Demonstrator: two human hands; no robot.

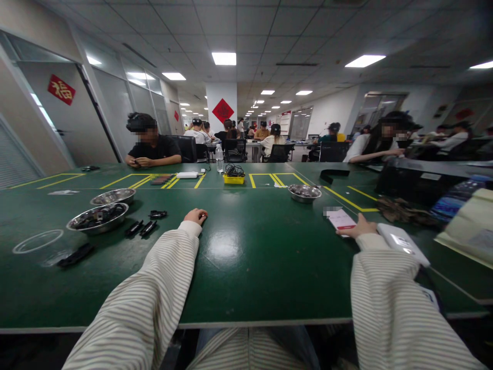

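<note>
My left hand (196, 216) rests on the green table with its fingers curled in. A tiny item may be at its fingertips, too small to name. To its left lie several small black plastic parts (148, 228). My right hand (362, 226) is at the right, its thumb and fingers apart, touching the near right edge of a flat white rectangle with a red band (342, 218). Whether that is a phone or a card I cannot tell. Close by my right wrist lies a white flat device (402, 242).
Metal bowls (100, 226) with black parts stand left, near a clear plastic tub (46, 246). Another metal bowl (304, 193) stands right of centre. Farther back are a yellow box with cables (233, 179) and a bottle (219, 158). A large bottle (458, 198) stands right. Two people sit across.
</note>
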